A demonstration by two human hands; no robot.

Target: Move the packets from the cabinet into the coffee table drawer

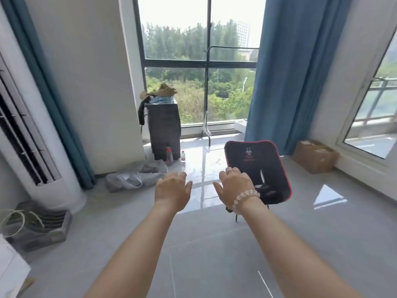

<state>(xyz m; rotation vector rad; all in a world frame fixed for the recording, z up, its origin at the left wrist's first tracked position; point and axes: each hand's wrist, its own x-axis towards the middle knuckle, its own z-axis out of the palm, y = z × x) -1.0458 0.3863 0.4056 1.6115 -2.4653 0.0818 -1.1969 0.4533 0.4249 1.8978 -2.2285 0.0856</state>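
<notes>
The left hand (173,188) and right hand (233,186) reach forward side by side above the tiled floor (214,244), fingers loosely spread and holding nothing. No packets, cabinet or coffee table drawer show ahead, so neither hand is nearer. The white edge (10,272) at lower left may be furniture, but I cannot tell.
</notes>
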